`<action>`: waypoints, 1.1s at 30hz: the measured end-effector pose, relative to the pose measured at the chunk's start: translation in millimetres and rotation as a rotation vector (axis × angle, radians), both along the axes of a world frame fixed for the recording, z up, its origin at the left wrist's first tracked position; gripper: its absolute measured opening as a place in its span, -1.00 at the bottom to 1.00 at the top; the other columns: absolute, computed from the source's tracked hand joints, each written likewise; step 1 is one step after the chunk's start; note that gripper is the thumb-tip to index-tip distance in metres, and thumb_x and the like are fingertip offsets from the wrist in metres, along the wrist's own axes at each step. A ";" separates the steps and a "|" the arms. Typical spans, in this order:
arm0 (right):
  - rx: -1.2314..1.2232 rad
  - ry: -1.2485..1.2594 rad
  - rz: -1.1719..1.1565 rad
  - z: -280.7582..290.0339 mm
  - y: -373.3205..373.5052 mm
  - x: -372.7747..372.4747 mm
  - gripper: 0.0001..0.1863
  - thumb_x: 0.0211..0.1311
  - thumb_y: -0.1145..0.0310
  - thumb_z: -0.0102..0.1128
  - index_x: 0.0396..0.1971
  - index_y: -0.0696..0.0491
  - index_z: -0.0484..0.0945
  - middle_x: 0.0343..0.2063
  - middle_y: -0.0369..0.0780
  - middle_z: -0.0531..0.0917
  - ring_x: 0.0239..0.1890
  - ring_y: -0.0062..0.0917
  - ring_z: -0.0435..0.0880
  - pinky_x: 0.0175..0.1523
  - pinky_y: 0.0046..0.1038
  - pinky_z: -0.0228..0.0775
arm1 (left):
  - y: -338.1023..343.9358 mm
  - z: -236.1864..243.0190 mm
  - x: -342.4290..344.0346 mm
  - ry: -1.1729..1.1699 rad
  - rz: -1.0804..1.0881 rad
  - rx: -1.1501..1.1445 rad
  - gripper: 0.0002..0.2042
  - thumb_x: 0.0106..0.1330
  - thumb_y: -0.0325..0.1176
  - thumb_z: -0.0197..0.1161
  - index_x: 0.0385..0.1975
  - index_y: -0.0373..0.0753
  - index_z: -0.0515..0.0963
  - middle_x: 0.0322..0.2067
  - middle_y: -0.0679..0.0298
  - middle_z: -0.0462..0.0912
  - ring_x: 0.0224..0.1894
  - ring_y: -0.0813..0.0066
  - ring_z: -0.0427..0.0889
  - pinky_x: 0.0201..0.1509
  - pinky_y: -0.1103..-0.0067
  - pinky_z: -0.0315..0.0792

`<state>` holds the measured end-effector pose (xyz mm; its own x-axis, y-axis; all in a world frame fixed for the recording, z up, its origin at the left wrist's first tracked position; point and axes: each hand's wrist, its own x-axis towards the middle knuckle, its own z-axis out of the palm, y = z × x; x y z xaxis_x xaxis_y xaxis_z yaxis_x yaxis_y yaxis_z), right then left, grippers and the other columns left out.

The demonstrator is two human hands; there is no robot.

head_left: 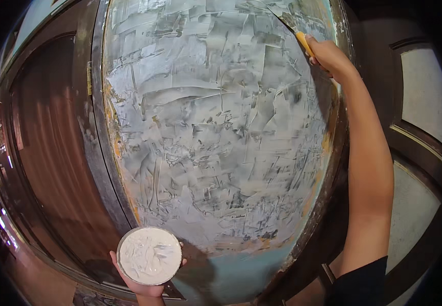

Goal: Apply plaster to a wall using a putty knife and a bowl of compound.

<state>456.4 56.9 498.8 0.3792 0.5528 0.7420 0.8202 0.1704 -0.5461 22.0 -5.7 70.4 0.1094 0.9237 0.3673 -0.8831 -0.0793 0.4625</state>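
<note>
My left hand (pixel 148 289) cups a round tub of white putty (pixel 149 256) from below, its fingers around the sides, near the bottom of the wall panel. Up at the top right, my right hand (pixel 328 55) is closed around the yellow handle of a putty knife (pixel 303 43). The knife's blade points up and left, against or very close to the wall (pixel 216 137); which of the two I cannot tell. Whitish, streaky putty with ridges and dark patches covers most of this wall. A bare blue-green strip (pixel 241 270) shows along its lower edge.
On the left stands a dark brown wooden door (pixel 47 117), with a brass hinge (pixel 89 79) on its frame. A worn dark wooden frame (pixel 328 173) edges the wall at right. Beyond it are dark panels with pale insets (pixel 425 92). Bright light enters at the far left.
</note>
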 end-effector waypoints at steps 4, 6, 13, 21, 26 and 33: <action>-0.030 -0.034 -0.009 -24.8 -5.8 -10.3 -0.35 0.51 -0.26 -0.15 -0.51 0.02 0.50 -0.69 -0.41 0.39 -0.73 -0.68 0.17 -0.61 -0.46 -0.07 | 0.5 -0.2 -0.7 0.024 0.013 0.007 -0.01 0.24 0.61 -0.18 0.50 -0.04 0.21 0.42 -0.10 0.31 0.30 -0.57 0.34 0.10 -0.59 0.21; -0.100 -0.052 -0.022 -32.0 -9.8 -17.6 -0.30 0.53 -0.20 -0.17 -0.35 0.20 0.60 -0.57 -0.25 0.55 -0.53 -0.48 0.46 -0.43 -0.30 0.26 | 2.3 -7.2 -4.0 -0.032 0.010 -0.027 -0.04 0.26 0.60 -0.17 0.50 -0.01 0.24 0.43 -0.03 0.31 0.32 -0.53 0.34 0.09 -0.61 0.19; 0.190 0.103 0.268 0.1 1.7 -30.5 -0.52 0.60 -0.04 -0.25 -0.24 0.04 0.51 -0.43 -0.33 0.51 -0.46 -0.66 0.42 -0.44 -0.49 0.29 | 7.3 -3.1 -4.3 -0.140 -0.026 -0.066 -0.10 0.32 0.55 -0.18 0.49 0.01 0.26 0.47 0.08 0.28 0.37 -0.42 0.32 0.09 -0.66 0.12; 0.643 -0.436 -0.121 21.2 37.4 -15.9 -0.61 0.55 0.07 -0.05 0.16 0.01 0.37 -0.12 0.29 0.65 -0.03 0.27 0.63 0.02 0.04 0.49 | -6.9 14.3 -2.3 -0.299 -0.090 -0.128 -0.07 0.33 0.55 -0.23 0.50 -0.05 0.22 0.43 -0.07 0.30 0.31 -0.59 0.32 0.04 -0.58 0.26; 0.439 -0.527 -0.244 -30.3 29.0 -56.2 -0.63 0.47 0.19 -0.01 0.14 0.05 0.30 -0.17 0.29 0.67 -0.18 0.31 0.67 -0.10 0.21 0.51 | -2.1 8.3 -6.1 -0.218 -0.044 -0.107 -0.06 0.32 0.56 -0.24 0.50 -0.06 0.23 0.43 -0.06 0.31 0.31 -0.53 0.36 0.06 -0.56 0.28; 0.222 -0.601 -0.265 -105.0 12.2 -89.8 -0.71 0.49 0.25 -0.06 -0.04 0.17 0.25 -0.44 0.19 0.70 -0.32 0.24 0.71 -0.14 0.23 0.53 | 1.2 5.8 2.3 -0.236 -0.070 -0.106 -0.11 0.35 0.52 -0.18 0.48 -0.06 0.26 0.43 0.03 0.33 0.34 -0.39 0.36 0.07 -0.61 0.21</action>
